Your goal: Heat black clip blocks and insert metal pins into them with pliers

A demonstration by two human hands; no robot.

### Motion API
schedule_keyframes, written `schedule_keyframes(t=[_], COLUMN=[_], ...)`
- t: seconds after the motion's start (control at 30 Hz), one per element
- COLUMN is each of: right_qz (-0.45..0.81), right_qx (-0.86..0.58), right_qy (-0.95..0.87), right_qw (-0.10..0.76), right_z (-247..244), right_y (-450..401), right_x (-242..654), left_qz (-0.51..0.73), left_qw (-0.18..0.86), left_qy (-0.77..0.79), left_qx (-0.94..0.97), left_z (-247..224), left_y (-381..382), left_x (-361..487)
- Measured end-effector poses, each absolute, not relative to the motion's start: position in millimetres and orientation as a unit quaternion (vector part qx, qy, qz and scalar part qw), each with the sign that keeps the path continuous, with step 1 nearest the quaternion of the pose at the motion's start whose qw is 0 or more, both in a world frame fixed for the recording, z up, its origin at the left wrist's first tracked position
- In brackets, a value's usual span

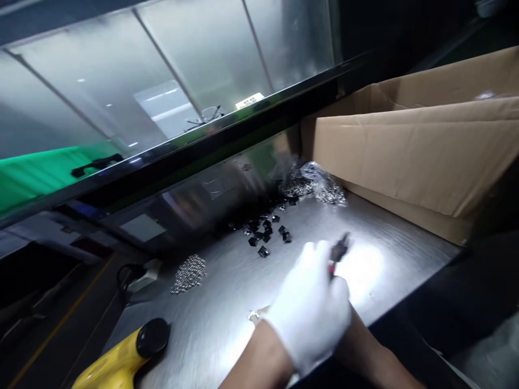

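Observation:
My left hand (306, 308), in a white glove, is closed around a dark tool (339, 248) with a bit of red at its grip; motion blurs its tip, and I cannot tell its exact kind. My right forearm (371, 354) crosses in from the right, and most of my right hand is hidden behind the glove. Bare fingertips (263, 310) show left of the glove, with a small pale shiny bit (253, 315) at their ends. Beyond my hands, several small black square parts (264, 252) lie scattered on the metal worktop (227, 302).
A pile of small shiny metal pieces (190, 274) lies to the left. Clear plastic bags of metal pieces (320, 183) rest against a large cardboard box (409, 156). A yellow hand tool with a black end (117, 359) lies at lower left. A black-edged ledge (203, 138) runs behind.

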State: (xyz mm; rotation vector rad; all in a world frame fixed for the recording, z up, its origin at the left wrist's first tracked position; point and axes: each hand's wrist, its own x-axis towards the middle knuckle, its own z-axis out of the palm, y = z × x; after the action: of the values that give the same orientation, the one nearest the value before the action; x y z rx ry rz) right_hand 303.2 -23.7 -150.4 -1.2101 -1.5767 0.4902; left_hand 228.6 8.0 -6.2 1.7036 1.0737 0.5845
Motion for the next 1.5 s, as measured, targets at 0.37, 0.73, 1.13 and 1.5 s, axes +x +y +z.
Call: schedule_keyframes(t=[0.37,0.73,1.13,1.5], right_qz=[0.186,0.074,0.262,0.2], right_qx=[-0.604,-0.639,-0.38,-0.437], right_qy=[-0.732,-0.745,-0.813,-0.856], right_qw=[0.253,0.176,0.354,0.191], right_z=[-140.0,-119.9,-108.8,-114.1], right_y=[-1.6,120.2,69.5,80.4], right_x=[320.2,238.1,215.5,217.9], left_qz=[0.482,0.435,0.382,0.312], left_qw=[0.764,0.847,0.862,0.876], left_qy=[0.395,0.279,0.228,0.238], left_qx=[0.168,0.123,0.242,0.28], left_z=[-65.9,-100.1,-115.1,-116.5], left_y=[29.0,13.0,-31.8,-48.8], left_x=[18.2,-0.4,-35.4,-35.1])
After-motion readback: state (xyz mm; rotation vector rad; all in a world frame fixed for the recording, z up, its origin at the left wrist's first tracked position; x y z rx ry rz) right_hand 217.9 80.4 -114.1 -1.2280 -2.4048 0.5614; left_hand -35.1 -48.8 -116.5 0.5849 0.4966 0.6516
